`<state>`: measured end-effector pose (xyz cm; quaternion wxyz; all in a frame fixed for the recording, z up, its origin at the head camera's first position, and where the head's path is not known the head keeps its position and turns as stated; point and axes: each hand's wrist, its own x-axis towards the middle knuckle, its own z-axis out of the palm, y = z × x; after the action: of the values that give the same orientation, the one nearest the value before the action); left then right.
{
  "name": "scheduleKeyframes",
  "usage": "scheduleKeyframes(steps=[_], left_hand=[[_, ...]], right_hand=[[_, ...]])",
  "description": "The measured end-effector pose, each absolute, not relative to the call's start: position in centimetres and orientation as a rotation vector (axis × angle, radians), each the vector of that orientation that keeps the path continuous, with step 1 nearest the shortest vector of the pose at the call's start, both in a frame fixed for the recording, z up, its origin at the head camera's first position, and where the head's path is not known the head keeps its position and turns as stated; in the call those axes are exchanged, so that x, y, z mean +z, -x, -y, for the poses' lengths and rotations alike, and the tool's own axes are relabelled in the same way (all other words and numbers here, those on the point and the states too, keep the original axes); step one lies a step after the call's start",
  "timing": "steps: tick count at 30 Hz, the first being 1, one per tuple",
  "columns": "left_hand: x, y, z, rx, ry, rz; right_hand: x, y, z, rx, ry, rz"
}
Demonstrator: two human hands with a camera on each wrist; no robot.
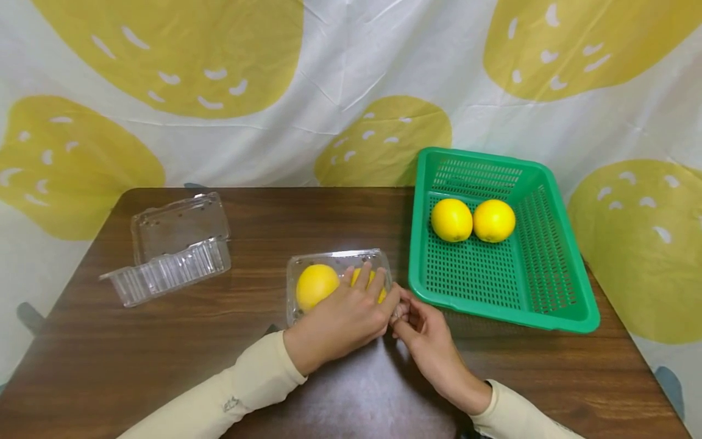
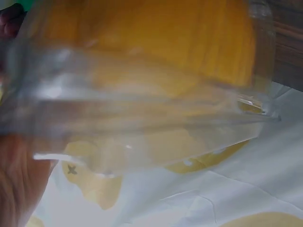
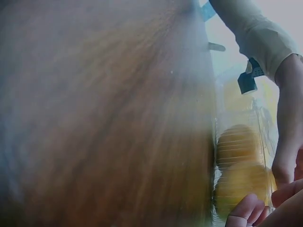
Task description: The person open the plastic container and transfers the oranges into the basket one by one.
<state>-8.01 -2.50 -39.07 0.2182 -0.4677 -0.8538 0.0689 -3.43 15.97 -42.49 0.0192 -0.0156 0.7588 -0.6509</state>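
Observation:
A clear plastic clamshell box [image 1: 339, 257] with two round yellow fruits inside sits at the middle of the table. One fruit [image 1: 316, 285] shows plainly at its left. Fingers of my left hand [image 1: 342, 317] partly cover the other. That hand lies across the top of the box, fingers spread and fairly straight. At the box's right edge, my right hand [image 1: 430, 344] pinches the plastic rim between thumb and curled fingers. The left wrist view shows the clear plastic blurred in front of an orange-yellow fruit [image 2: 156, 38]. Fruits [image 3: 242, 187] also show through the ribbed side wall in the right wrist view.
A green perforated basket [image 1: 507, 314] stands at the right, just behind my right hand, with two yellow fruits [image 1: 452, 220] in it. An empty, open clear clamshell box [image 1: 170, 274] lies at the left. A patterned white-and-yellow cloth [image 1: 340, 73] hangs behind the table [image 1: 263, 219].

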Motion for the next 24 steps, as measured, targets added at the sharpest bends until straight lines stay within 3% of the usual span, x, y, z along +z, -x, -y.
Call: scheduleKeyframes(steps=[24], left_hand=[[-39.6, 8.2, 5.5, 0.023, 1.324, 2.491]], right_hand=[[-42.4, 3.5, -15.9, -2.044, -0.047, -2.261]])
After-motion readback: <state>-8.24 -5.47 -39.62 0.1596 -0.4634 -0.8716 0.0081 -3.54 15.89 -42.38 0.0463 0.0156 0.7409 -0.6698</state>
